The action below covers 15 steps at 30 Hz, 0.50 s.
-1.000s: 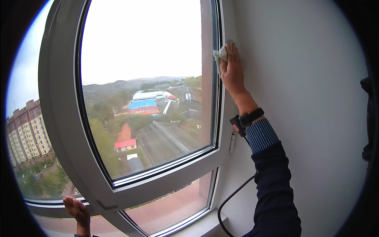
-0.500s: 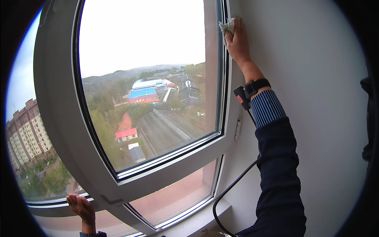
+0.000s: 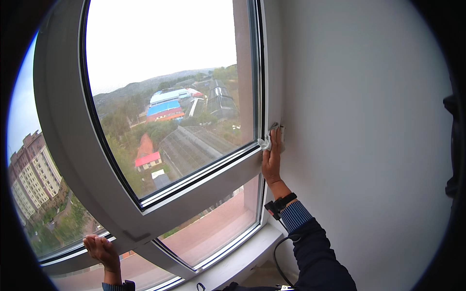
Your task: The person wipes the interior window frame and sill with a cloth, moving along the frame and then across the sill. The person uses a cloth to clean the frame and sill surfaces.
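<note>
My right hand presses a crumpled, pale cloth against the right upright of the grey window frame, close to the pane's lower right corner. Its fingers point upward over the cloth, hiding part of it and the hinge beside them. At the lower left, my left hand is raised in front of the frame's low crossbar. Its fingers are curled together; whatever they may hold is hidden.
A white wall rises right of the window. Below the lower pane runs a white sill. A black cable loops down from the device on my right wrist. Buildings and hills show through the glass.
My right hand has come down along the frame's right upright with the cloth, from near the top to the pane's lower corner. The view has shifted slightly; my left hand stays at the crossbar.
</note>
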Each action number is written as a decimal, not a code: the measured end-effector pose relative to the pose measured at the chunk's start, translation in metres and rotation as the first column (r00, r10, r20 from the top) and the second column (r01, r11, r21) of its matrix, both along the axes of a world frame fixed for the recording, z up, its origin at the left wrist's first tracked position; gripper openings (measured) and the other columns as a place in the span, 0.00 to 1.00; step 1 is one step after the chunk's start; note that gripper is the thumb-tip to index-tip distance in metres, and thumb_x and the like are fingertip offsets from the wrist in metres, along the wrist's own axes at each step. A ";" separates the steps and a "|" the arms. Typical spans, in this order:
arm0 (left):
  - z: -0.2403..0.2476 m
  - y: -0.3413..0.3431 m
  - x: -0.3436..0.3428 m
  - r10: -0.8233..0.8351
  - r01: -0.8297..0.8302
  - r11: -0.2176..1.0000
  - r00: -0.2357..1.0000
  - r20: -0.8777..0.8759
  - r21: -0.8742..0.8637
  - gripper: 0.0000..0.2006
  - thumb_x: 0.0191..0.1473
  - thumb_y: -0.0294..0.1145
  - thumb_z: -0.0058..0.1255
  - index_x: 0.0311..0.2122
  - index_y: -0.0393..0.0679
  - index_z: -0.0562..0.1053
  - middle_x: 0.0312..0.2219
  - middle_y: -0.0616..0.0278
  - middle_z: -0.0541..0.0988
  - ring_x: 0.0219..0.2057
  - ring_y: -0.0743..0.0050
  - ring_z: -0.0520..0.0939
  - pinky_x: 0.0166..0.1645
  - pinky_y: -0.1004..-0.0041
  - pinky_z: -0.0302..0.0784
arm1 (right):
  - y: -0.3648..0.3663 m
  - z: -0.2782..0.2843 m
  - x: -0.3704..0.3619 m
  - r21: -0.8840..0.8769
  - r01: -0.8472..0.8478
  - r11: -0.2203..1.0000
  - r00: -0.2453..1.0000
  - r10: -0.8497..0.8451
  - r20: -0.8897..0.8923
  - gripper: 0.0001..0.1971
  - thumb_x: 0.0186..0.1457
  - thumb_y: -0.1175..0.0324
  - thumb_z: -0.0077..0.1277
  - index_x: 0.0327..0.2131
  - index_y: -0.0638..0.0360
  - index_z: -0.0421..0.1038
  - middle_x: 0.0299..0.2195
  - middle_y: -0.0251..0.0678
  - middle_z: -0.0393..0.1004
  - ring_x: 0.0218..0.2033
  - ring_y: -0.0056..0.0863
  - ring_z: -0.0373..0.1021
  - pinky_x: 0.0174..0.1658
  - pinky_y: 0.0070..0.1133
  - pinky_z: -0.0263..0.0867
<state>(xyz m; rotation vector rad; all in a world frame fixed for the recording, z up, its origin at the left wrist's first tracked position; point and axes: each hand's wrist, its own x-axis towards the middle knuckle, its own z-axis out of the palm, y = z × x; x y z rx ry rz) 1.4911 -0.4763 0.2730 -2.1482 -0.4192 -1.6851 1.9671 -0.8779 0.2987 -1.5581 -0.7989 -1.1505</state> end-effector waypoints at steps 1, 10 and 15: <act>0.000 0.000 0.000 0.003 -0.003 1.000 1.000 -0.003 0.006 0.12 0.62 0.29 0.44 0.26 0.39 0.63 0.28 0.52 0.63 0.33 0.52 0.68 0.41 0.58 0.65 | 0.002 -0.014 -0.004 0.031 0.003 1.000 1.000 -0.002 -0.024 0.29 0.70 0.72 0.36 0.73 0.56 0.50 0.75 0.50 0.42 0.76 0.50 0.39 0.75 0.40 0.40; 0.005 -0.003 0.001 -0.006 0.006 1.000 1.000 0.003 0.010 0.12 0.62 0.29 0.45 0.26 0.40 0.64 0.29 0.53 0.64 0.33 0.53 0.68 0.40 0.59 0.66 | 0.124 -0.057 -0.158 -0.068 -0.131 0.989 0.986 0.137 0.095 0.27 0.70 0.65 0.41 0.71 0.50 0.57 0.75 0.46 0.46 0.77 0.48 0.38 0.76 0.42 0.33; 0.011 -0.009 0.000 -0.034 0.034 0.999 0.999 -0.002 0.024 0.12 0.62 0.31 0.46 0.25 0.42 0.64 0.28 0.55 0.65 0.32 0.56 0.68 0.40 0.60 0.66 | 0.124 -0.051 -0.158 -0.263 -0.123 0.957 0.957 0.185 0.225 0.25 0.71 0.60 0.40 0.70 0.45 0.60 0.74 0.38 0.52 0.77 0.39 0.41 0.76 0.41 0.33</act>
